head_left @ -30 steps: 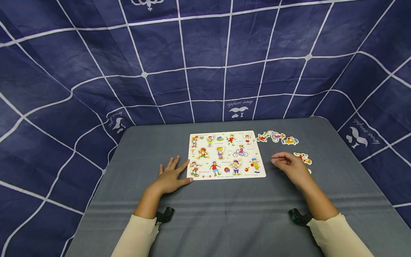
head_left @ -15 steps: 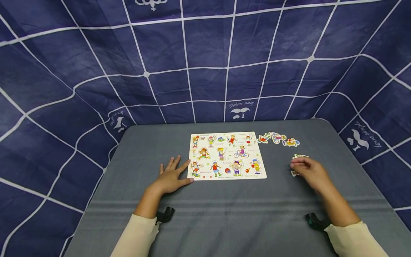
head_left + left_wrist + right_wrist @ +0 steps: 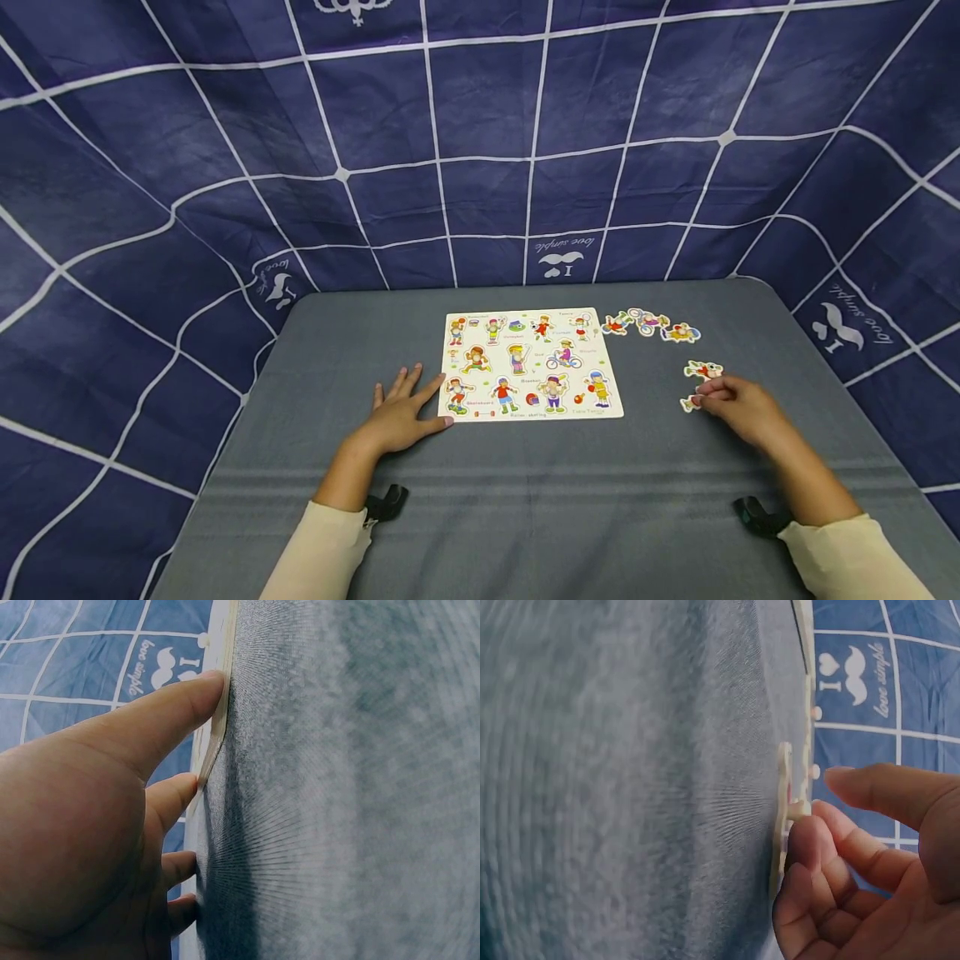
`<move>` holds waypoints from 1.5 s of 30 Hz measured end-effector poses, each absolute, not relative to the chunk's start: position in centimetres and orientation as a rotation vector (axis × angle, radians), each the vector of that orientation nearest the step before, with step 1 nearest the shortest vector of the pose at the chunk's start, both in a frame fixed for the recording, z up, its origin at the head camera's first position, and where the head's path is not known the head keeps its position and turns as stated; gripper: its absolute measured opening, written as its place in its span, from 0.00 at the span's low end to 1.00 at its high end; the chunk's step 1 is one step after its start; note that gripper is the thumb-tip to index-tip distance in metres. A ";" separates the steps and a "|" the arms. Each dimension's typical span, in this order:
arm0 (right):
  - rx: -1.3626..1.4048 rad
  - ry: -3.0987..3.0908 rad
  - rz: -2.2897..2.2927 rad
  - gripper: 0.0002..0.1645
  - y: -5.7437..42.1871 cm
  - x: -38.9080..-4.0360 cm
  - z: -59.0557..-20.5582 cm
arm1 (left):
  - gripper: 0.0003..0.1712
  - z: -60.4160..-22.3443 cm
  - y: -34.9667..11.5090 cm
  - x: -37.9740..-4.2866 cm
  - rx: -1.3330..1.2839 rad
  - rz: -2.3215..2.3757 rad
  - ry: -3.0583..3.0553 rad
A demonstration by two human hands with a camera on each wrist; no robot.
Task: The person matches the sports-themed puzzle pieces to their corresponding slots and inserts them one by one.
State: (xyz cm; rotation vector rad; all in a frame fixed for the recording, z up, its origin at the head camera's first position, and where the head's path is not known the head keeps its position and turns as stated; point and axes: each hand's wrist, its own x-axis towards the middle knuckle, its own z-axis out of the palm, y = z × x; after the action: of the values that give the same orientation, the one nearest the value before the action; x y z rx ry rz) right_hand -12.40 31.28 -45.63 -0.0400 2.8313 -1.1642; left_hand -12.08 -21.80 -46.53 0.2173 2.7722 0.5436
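A white puzzle board (image 3: 529, 367) with colourful sports figures lies on the grey table. My left hand (image 3: 397, 419) rests at the board's left edge with fingers spread; in the left wrist view its thumb (image 3: 184, 709) touches the board's side. At the right, my right hand (image 3: 738, 408) is at a puzzle piece (image 3: 690, 403), which it partly covers. In the right wrist view the bent fingers are at the small knob (image 3: 799, 810) of a piece, while the thumb (image 3: 870, 789) stands apart from it. Another puzzle piece (image 3: 703, 369) lies just beyond that hand.
Several puzzle pieces (image 3: 647, 322) lie in a row off the board's far right corner. A dark blue cloth (image 3: 480, 200) with white lines hangs behind the grey table (image 3: 480, 500) and at both sides.
My right hand has moved right, away from the board's side, over the nearer loose pieces and then slightly back, uncovering them partly. The left hand stays at the board's edge.
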 end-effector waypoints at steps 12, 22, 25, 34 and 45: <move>-0.028 2.852 -1.023 0.13 31.9 -13.1 -45.7 | 0.48 -46.6 -21.8 -12.1 0.215 0.541 2.777; -0.031 2.840 -0.971 0.12 31.7 -13.2 -45.3 | 0.49 -46.4 -21.7 -12.0 0.209 0.543 2.774; -0.031 2.843 -0.960 0.12 31.7 -13.1 -45.3 | 0.48 -46.4 -21.7 -12.0 0.212 0.544 2.775; -0.030 2.849 -0.961 0.11 31.8 -13.0 -45.3 | 0.49 -46.5 -21.7 -12.0 0.214 0.550 2.772; -0.090 2.895 -1.035 0.12 31.0 -13.0 -45.2 | 0.49 -46.6 -21.8 -12.1 0.207 0.542 2.771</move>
State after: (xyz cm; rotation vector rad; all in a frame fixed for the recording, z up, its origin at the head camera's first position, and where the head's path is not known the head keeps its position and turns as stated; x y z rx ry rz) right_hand -12.98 31.05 -45.23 -0.0895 2.8953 -1.0346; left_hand -12.08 -21.77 -46.63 0.2066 2.7707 0.5419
